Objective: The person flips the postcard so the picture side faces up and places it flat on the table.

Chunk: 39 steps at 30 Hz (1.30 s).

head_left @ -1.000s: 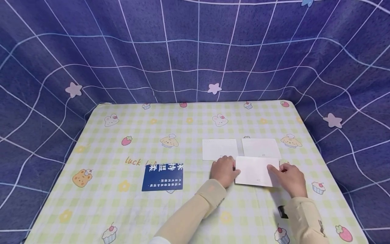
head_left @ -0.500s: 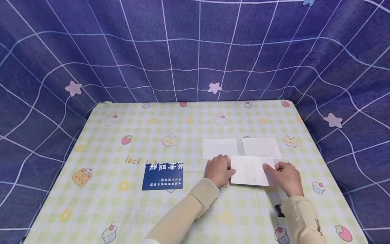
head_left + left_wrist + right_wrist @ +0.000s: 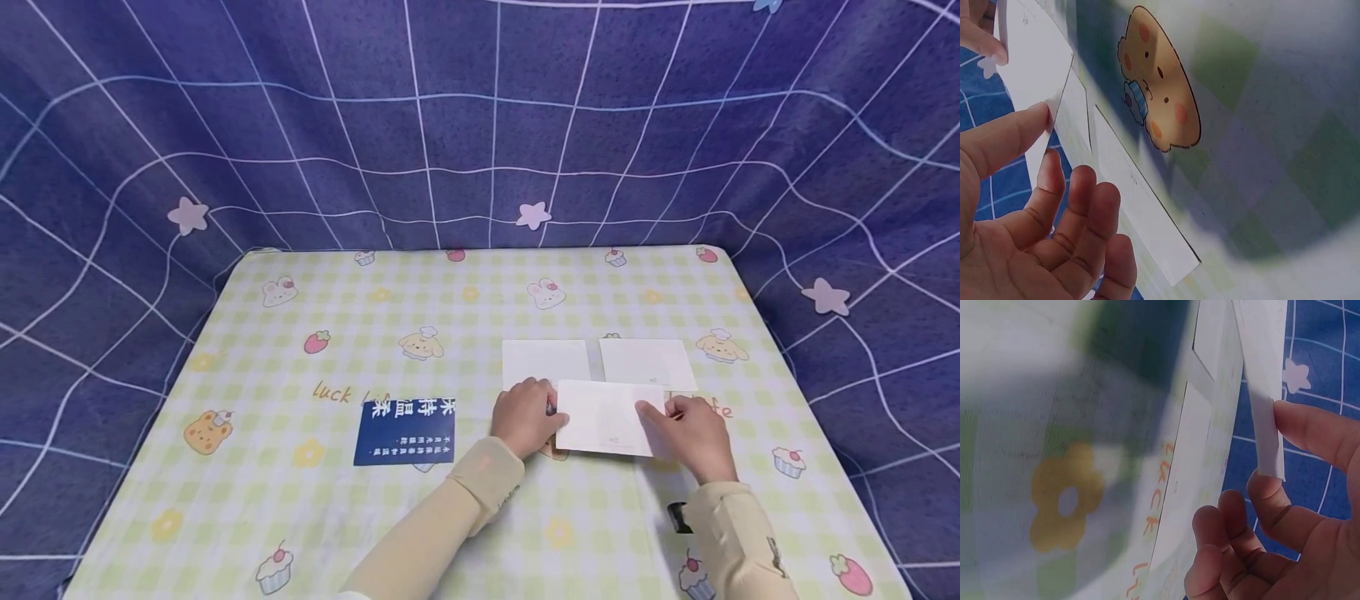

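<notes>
Shifted left since the earlier frame, the white card point(image 3: 606, 419) is raised over the bench point(image 3: 225, 517); left hand point(image 3: 527, 418) and right hand point(image 3: 693, 435) each have their grip clamped on one end, presumably keeping it level.

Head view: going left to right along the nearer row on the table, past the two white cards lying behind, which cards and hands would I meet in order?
Blue card with white lettering, left hand, held white card, right hand.
</notes>
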{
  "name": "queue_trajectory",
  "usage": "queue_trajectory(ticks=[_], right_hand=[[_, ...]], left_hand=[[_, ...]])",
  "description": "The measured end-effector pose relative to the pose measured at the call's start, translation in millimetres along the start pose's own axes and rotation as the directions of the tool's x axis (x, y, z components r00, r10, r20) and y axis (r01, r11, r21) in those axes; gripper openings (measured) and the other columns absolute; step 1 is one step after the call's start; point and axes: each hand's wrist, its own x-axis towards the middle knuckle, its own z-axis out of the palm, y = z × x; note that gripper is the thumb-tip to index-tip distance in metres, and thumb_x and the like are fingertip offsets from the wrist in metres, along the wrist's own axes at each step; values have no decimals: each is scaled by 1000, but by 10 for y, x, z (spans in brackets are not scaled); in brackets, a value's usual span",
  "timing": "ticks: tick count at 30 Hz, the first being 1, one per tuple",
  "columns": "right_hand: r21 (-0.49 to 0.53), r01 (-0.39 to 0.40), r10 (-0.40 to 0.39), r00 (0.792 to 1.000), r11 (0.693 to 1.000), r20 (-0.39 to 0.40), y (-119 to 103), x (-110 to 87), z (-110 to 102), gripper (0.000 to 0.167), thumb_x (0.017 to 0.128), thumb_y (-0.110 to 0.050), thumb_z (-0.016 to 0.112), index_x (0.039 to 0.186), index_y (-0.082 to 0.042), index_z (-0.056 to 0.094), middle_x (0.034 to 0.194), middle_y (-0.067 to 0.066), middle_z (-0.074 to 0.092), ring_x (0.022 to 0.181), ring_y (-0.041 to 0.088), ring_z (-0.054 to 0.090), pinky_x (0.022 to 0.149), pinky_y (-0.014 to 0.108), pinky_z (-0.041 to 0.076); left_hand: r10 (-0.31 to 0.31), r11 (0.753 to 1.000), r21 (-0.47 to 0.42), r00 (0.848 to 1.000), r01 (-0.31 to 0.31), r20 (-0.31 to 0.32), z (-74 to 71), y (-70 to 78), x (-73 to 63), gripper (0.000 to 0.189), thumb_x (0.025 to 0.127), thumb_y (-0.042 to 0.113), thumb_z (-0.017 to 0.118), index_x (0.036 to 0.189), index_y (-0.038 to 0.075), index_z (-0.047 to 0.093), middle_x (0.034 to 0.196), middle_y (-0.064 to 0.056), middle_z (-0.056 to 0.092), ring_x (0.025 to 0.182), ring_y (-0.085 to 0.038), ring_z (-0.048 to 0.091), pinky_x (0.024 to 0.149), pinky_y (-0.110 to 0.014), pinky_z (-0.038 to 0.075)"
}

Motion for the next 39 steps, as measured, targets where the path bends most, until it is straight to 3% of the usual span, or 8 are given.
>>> queue_trajectory(ticks=[14,21,30,39], right_hand=[[-7,45,-45,999,999,-19,-126,-29,98,50,94,-42,70,66,-11,42,63,1,38,62,22,42,64,34,32],[-10,40,-40,999,999,-21,-188,-53,133,48,94,-45,69,70,-10,45,71,5,43,68,24,46,65,35,32],[11,57,-57,998,998,-24,-258,-65,184,48,93,-45,71,70,-11,47,64,1,40,62,21,43,64,34,32],[15,48,-48,998,999,-33,-327,-87,225,46,91,-48,72,74,-11,51,67,2,45,64,21,45,63,34,32]], left_hand=[[7,994,-106,1000,-6,7,-90,-167,-77,20,87,24,79,83,15,62,77,5,50,69,-13,48,73,-35,41],[-4,992,-125,1000,5,10,-133,-226,-105,19,87,25,80,86,14,64,79,4,53,70,-13,49,75,-36,43],[-8,991,-133,1000,6,-15,-213,-299,-155,20,86,24,81,85,15,63,80,4,52,71,-13,48,71,-31,41],[-10,992,-129,999,5,-33,-280,-350,-203,19,86,24,81,85,15,64,83,2,57,73,-13,51,72,-32,44]])
